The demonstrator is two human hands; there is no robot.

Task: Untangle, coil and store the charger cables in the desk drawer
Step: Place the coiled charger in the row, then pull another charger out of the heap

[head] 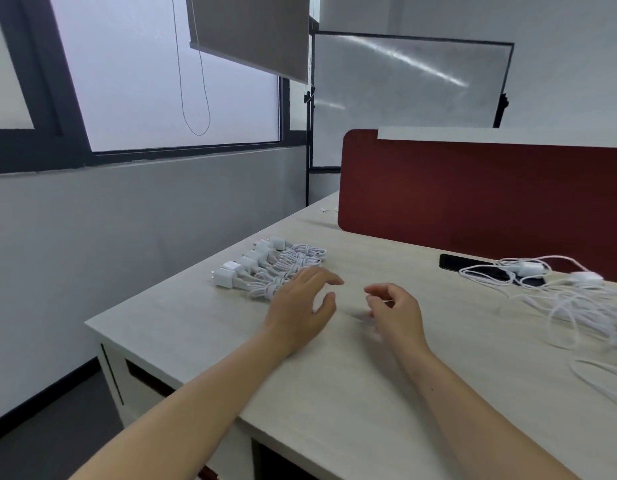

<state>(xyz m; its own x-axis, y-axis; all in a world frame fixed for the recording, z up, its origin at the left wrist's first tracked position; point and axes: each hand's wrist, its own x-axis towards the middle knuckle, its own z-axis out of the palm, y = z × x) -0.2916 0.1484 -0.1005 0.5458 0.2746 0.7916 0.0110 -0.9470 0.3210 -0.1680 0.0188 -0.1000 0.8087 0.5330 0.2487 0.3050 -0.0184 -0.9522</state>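
1. Your left hand point(300, 303) reaches forward from a bare forearm, palm down over the pale wood-grain surface point(369, 393). Its fingers are spread and gently curved, the thumb stands out to the right, and it grips nothing.
2. Your right hand point(398, 315) is just beside it with a clear gap between the two. The wrist is turned so the thumb side faces up, and the fingers curl loosely inward. It holds nothing that can be seen, though the fingertips are slightly blurred.
3. A row of coiled white charger cables point(269, 268) lies at your left fingertips, near the surface's left edge. The row runs diagonally from near-left to far-right.
4. Each bundle lies across that row. Its square white plug sits at the left-edge end, and its wrapped cable loops point right, toward the middle of the surface.
5. Your left fingers overlap the loop ends of the nearest bundles – whether they touch them cannot be told.
6. A loose tangle of white charger cables point(570, 299) sprawls well apart on the right, beyond your right hand. Its strands trail toward the near right edge.
7. The tangle's white plugs sit at its far end, partly over a flat black rectangular object point(462, 263).
8. A dark red partition panel point(473, 195) stands upright along the far side of the surface.
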